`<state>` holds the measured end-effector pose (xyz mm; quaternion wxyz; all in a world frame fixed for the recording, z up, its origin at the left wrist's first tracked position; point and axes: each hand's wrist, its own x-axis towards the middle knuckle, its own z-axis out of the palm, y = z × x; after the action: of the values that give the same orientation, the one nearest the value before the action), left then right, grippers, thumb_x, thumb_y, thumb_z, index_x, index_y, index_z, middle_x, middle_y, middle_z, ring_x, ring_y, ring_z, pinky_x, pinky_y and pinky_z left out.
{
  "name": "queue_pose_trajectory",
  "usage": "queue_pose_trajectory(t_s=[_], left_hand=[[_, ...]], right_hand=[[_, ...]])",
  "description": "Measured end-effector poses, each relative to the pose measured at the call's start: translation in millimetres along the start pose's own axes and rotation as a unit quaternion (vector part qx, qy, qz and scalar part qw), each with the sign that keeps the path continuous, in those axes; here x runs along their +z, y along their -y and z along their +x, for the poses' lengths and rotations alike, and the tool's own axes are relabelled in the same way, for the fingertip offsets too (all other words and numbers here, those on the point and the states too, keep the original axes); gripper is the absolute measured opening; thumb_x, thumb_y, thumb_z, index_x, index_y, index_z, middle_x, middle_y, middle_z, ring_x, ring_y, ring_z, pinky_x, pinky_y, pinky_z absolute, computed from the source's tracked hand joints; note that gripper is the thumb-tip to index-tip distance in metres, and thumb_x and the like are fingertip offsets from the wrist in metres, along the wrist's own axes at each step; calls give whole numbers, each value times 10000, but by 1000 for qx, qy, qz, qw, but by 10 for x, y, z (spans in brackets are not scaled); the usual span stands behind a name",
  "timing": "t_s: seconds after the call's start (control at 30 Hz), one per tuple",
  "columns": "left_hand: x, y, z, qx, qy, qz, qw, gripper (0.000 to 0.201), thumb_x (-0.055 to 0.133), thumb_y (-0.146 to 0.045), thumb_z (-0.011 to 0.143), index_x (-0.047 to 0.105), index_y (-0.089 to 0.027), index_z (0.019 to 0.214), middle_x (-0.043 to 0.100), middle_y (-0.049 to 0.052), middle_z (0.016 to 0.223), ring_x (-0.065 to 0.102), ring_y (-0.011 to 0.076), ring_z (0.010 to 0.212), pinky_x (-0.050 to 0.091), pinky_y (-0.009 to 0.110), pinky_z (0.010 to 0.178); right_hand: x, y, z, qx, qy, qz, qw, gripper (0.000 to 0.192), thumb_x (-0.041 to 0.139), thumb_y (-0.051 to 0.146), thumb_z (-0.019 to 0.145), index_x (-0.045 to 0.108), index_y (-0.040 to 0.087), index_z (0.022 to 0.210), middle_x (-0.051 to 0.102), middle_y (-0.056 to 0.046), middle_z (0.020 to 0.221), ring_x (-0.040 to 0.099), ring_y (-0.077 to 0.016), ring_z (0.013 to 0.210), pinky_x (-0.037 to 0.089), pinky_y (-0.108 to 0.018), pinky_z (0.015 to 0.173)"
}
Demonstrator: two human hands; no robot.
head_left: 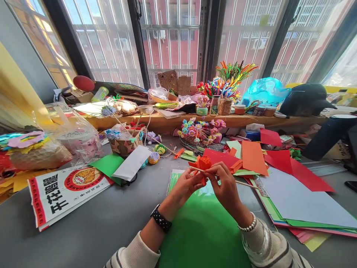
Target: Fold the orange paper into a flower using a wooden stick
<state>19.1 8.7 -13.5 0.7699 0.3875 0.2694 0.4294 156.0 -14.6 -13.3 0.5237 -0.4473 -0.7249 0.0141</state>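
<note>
Above the green mat, an orange folded-paper flower is held between my two hands. My left hand is closed on the flower from below and the left, its fingertips partly hidden behind the petals. In my right hand a thin wooden stick is pinched between thumb and fingers. One end of the stick crosses the front of the flower, and the other sticks out to the right. Whether the stick's tip presses on a petal, I cannot tell.
Orange paper, red paper and a stack of coloured sheets lie to the right. Leftward are a printed paper bag, a white slip and a basket of paper flowers. A dark bottle leans at far right.
</note>
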Motion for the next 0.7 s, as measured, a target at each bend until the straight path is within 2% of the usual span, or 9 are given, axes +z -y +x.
queue_pose_trajectory(t_s=[0.1,0.2,0.3,0.4,0.57,0.7], left_hand=[[-2,-3,-1,10,8,-11,1000,340,714,-197,621,529,-137,900,603,-5,711,571,71,601,448,184,582],[6,-5,-16,16,16,-11,1000,496,712,-172,623,486,-179,1064,613,-2,765,579,78,601,449,197,578],[33,-17,-49,26,14,-11,1000,743,702,-169,638,309,-267,1262,614,-7,798,583,82,602,447,212,587],[53,-26,-74,37,19,-8,999,874,698,-177,643,171,-316,1326,605,-23,763,581,85,601,442,224,601],[26,-6,-66,41,56,-2,998,857,701,-206,640,198,-354,1318,596,-15,820,571,89,622,437,247,633],[-23,20,-47,48,79,12,996,797,695,-209,648,261,-337,1304,595,0,843,562,91,624,432,252,644]], right_hand=[[7,-3,-11,-20,-2,-13,1000,72,444,150,834,497,191,810,509,-32,769,507,-150,707,439,-273,603],[7,7,-16,-33,-8,-27,999,77,434,154,841,496,195,823,515,-38,780,518,-157,723,441,-281,620],[5,19,-21,-40,-16,-40,998,76,436,153,841,495,197,825,515,-37,771,519,-159,715,439,-286,625],[12,23,-32,-47,-28,-50,997,70,440,151,839,492,195,821,513,-36,760,518,-159,706,435,-285,618],[37,18,-48,-47,-46,-45,997,74,424,161,845,485,196,821,504,-36,753,512,-159,699,436,-290,607],[43,20,-50,-33,-42,-22,998,68,428,154,841,478,198,825,495,-32,756,507,-155,700,442,-284,605]])
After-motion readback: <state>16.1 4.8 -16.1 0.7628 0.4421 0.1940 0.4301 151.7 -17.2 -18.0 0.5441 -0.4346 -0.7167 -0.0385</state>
